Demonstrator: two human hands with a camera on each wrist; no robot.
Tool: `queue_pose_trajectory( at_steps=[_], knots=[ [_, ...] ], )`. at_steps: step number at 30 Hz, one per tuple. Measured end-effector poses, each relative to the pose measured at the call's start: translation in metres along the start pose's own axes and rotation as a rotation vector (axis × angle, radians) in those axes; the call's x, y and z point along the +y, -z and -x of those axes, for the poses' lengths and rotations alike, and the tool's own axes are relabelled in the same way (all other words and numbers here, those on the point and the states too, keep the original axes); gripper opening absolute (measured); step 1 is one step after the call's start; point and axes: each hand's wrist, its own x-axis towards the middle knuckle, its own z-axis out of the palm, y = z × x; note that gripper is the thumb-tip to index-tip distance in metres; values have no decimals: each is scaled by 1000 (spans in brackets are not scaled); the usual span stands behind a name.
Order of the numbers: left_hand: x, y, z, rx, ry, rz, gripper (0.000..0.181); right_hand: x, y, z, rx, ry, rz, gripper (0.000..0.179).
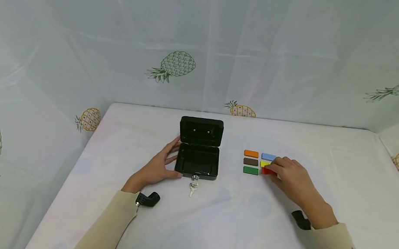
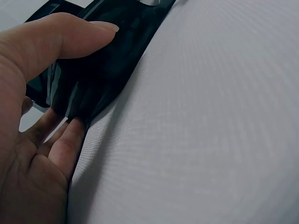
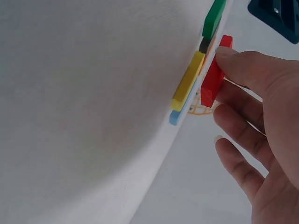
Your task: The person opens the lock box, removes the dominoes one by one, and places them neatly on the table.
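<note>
My right hand (image 1: 290,179) pinches a red block (image 3: 217,72) between thumb and fingers, raised off the cloth in the right wrist view. Under and beside it lie a yellow block (image 3: 188,80) and a blue block (image 1: 268,157). To their left, a column holds an orange block (image 1: 251,154), a dark brown block (image 1: 251,162) and a green block (image 1: 250,170). My left hand (image 1: 155,168) rests against the left side of a black cash box (image 1: 198,160), thumb at its front corner, fingers extended along the side. The box's lid (image 1: 201,131) stands raised.
Keys (image 1: 193,186) hang from the lock at the box's front. A white cloth (image 1: 188,237) covers the table. Behind it rises a pineapple-printed sheet (image 1: 274,57), with more sheeting at both sides. Each wrist wears a black camera mount (image 1: 148,198).
</note>
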Motion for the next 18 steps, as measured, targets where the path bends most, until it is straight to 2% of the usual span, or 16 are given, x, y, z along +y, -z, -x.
queue_pose_trajectory(
  at_steps=[5,18],
  knots=[
    [1,-1,0,3,2,0,121,3,0,4,-55,-24,-10,31],
    [-1,0,-1,-11,-4,5,122,4,-5,2,-93,-16,-28,31]
  ],
)
